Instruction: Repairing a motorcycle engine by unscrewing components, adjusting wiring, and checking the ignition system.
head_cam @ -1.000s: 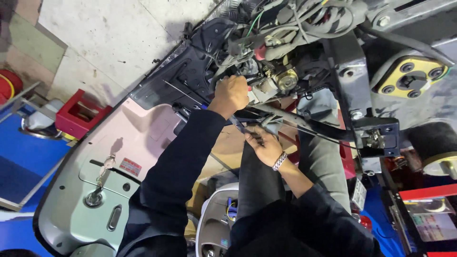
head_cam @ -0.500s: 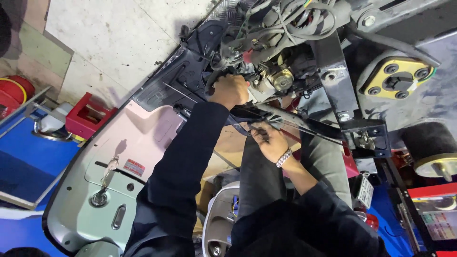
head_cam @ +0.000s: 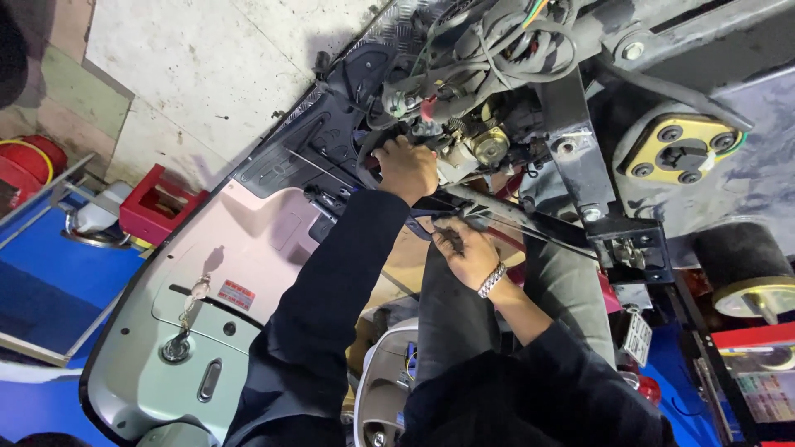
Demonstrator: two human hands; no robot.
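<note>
My left hand [head_cam: 407, 168] reaches into the exposed inside of a scooter and closes around a black hose or cable bundle [head_cam: 464, 50] beside a small brass-coloured metal part [head_cam: 489, 145]. My right hand [head_cam: 465, 248], with a metal bracelet on its wrist, sits just below it. It grips a slim dark tool with bluish handles [head_cam: 421, 225] against a black metal frame bar [head_cam: 530, 219]. The tool's tip is hidden behind the fingers. Both arms wear dark sleeves.
The scooter's pale pink and grey-green body panel [head_cam: 207, 298] with a key in its lock [head_cam: 178, 343] lies at lower left. A red box [head_cam: 157, 207] stands by the wall. A yellow bolted plate [head_cam: 675, 153] and a black wheel [head_cam: 745, 265] are at right. My grey trouser legs [head_cam: 563, 298] are below.
The view has shifted a little, so the scooter sits further right in the picture. Both hands stay at the same spot on the frame with the same grips.
</note>
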